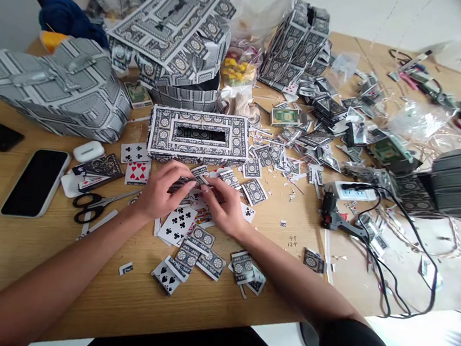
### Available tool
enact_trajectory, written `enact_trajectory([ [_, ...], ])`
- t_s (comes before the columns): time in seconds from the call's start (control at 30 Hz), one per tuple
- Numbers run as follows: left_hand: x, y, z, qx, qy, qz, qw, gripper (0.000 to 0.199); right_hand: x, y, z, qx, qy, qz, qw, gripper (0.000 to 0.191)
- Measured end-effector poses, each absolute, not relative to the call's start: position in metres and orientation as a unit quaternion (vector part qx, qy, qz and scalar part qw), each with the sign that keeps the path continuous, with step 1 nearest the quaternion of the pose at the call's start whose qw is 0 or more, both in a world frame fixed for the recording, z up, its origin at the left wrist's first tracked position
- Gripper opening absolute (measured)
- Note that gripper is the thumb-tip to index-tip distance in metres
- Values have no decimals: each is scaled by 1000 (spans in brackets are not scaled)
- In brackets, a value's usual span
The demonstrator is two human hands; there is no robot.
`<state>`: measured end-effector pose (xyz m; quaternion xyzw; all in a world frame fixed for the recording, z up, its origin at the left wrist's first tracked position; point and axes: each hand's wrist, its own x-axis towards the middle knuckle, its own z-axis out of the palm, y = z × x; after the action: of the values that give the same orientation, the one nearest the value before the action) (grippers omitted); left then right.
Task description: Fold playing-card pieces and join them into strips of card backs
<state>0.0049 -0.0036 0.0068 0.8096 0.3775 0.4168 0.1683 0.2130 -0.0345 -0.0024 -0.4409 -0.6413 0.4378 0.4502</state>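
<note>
My left hand (pixel 166 189) and my right hand (pixel 224 204) meet just in front of a box made of patterned cards (pixel 199 137) with a slot in its top. Between the fingertips of both is a small patterned card piece (pixel 199 180), pinched from each side. Loose playing cards (pixel 177 225) lie face up under the hands. Nearer the table's front edge are folded patterned card pieces (pixel 200 239), with another small stack (pixel 241 266) to their right. Black-handled scissors (pixel 91 207) rest left of my left hand.
Larger card-built objects (pixel 172 20) stand behind the slotted box and at the left. A phone (pixel 36 182) and an earbud case (pixel 89 151) lie left. Scraps and cards (pixel 321 116) cover the back right. A glue gun (pixel 340 221) with looping cables sits by a power strip (pixel 355 191).
</note>
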Motion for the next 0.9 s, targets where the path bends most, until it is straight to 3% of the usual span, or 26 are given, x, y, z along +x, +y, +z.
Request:
enact_trajectory([
  [0.13, 4, -5, 4, 773, 421, 451, 145, 2, 213, -28, 3, -430, -513, 515, 536, 24],
  [0.27, 2, -6, 3, 756, 455, 448, 143, 8, 216, -19, 2, -445, -446, 492, 601, 17],
  [0.33, 2, -6, 4, 755, 463, 441, 145, 13, 218, -18, -1, -471, -504, 438, 577, 13],
  [0.47, 2, -7, 5, 752, 468, 437, 154, 18, 220, -25, -5, -502, -693, 289, 430, 27],
  [0.63, 3, -6, 9, 754, 469, 436, 146, 19, 217, -28, -4, -497, -795, 162, 308, 26],
  [0.73, 4, -5, 11, 761, 458, 445, 115, 18, 217, -27, -3, -470, -802, 172, 325, 24],
  [0.9, 6, -5, 13, 772, 429, 462, 79, 11, 224, -29, 0, -420, -769, 222, 427, 29],
])
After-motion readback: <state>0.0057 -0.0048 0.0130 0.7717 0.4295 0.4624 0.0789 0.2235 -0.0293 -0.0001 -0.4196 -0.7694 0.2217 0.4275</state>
